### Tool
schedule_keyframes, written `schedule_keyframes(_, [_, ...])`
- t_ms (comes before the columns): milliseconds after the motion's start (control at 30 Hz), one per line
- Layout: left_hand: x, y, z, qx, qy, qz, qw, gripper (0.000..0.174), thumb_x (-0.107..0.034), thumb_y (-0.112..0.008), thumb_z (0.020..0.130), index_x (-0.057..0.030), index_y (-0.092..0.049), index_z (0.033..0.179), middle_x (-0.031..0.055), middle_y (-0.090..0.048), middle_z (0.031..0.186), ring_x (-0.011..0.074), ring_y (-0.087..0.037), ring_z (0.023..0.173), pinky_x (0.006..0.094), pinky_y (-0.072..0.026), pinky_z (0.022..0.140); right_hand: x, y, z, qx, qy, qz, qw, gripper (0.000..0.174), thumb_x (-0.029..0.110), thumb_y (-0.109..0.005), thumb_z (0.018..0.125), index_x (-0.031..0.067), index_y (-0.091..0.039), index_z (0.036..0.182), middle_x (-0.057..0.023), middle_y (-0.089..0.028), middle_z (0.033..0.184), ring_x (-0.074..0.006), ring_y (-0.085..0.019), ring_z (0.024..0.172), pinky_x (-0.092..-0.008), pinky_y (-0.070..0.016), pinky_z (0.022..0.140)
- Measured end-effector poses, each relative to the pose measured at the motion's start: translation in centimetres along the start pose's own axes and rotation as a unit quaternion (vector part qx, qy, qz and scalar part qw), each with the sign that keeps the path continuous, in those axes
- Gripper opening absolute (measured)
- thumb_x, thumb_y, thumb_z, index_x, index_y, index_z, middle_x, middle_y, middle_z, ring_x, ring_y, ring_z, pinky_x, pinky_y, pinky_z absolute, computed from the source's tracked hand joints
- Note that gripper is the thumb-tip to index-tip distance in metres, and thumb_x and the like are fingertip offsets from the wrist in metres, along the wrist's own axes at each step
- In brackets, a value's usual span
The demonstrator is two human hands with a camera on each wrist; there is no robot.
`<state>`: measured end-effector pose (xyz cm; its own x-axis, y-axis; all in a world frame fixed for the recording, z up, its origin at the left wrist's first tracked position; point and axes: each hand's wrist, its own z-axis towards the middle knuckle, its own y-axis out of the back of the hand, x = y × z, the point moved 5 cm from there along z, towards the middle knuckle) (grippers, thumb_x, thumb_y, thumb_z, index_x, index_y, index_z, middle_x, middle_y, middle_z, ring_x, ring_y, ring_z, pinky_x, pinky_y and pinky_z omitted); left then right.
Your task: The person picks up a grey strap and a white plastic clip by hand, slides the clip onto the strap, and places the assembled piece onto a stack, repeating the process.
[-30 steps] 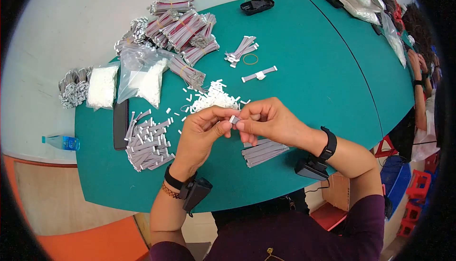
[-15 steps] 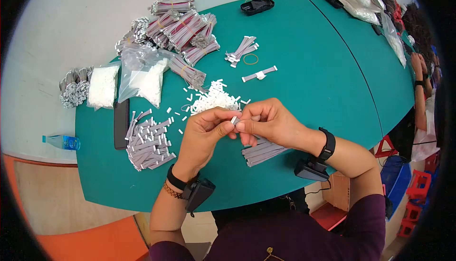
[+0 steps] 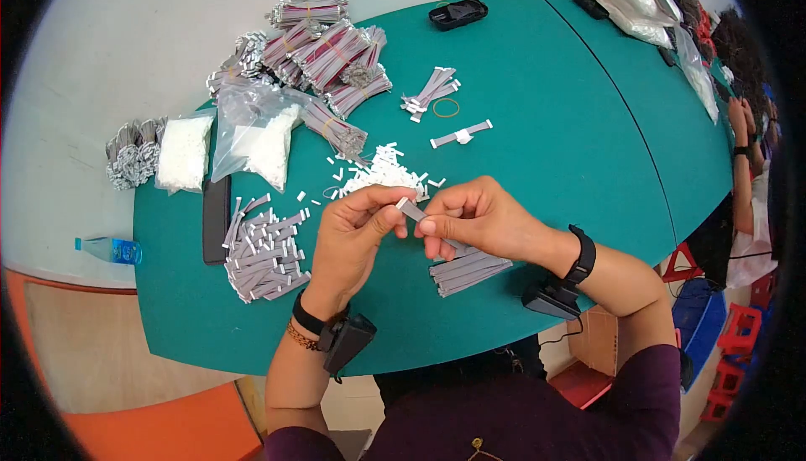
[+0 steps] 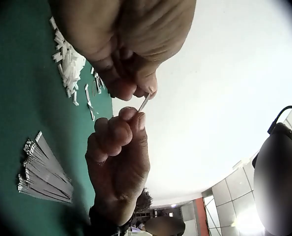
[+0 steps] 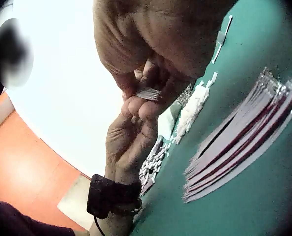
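Observation:
My left hand (image 3: 393, 212) and right hand (image 3: 430, 224) meet above the teal table (image 3: 554, 150) and pinch a short grey ribbon cable strip (image 3: 412, 209) between their fingertips. One end of the strip carries a small white connector by the left thumb. From the left wrist the strip (image 4: 145, 102) shows edge-on between the left hand (image 4: 142, 91) and the right hand (image 4: 132, 117). The right wrist view shows the strip (image 5: 148, 93) held flat between both thumbs. A heap of loose white connectors (image 3: 382, 174) lies just beyond the hands. Bare grey strips (image 3: 470, 269) lie under the right wrist.
A pile of grey strips with white ends (image 3: 264, 247) lies at the left, beside a black flat device (image 3: 216, 219). Bags of white parts (image 3: 252, 138) and banded cable bundles (image 3: 327, 49) fill the far left. A black case (image 3: 457, 13), a rubber band (image 3: 445, 107) and another person (image 3: 743, 133) are farther off.
The strip, bunched at the fingertips before, now shows more length between the hands and slants up to the left. Both hands sit slightly lower.

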<state>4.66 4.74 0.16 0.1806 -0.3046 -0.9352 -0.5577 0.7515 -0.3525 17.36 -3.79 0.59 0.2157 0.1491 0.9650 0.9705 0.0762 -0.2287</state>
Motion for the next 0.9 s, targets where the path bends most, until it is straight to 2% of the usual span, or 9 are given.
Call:
schedule_keyframes(200, [0.2,0.4,0.1,-0.043,-0.013,-0.009,0.999,0.023,-0.007,-0.06,0.086,0.0028,-0.061,0.107,0.0087,-0.063,0.099,0.0131,-0.058,0.08,0.0249,-0.0479,0.073,0.0,0.3,0.1,0.004,-0.012,0.002,1.0,0.017,0.015,-0.058,0.089,-0.0002,-0.065,0.084,-0.005,-0.065,0.071,-0.0086,-0.059,0.063,-0.0217,-0.0487,0.058])
schedule_keyframes(900, [-1.5,0.0,0.2,-0.058,-0.026,0.003,0.998,0.026,-0.011,-0.058,0.088,0.0033,-0.057,0.11,0.0091,-0.064,0.094,0.0138,-0.062,0.08,0.0265,-0.0512,0.073,-0.5,0.7,0.3,-0.011,-0.019,0.003,1.0,0.018,0.015,-0.058,0.089,-0.0005,-0.064,0.083,-0.0059,-0.065,0.071,-0.0098,-0.061,0.061,-0.0224,-0.0493,0.055])
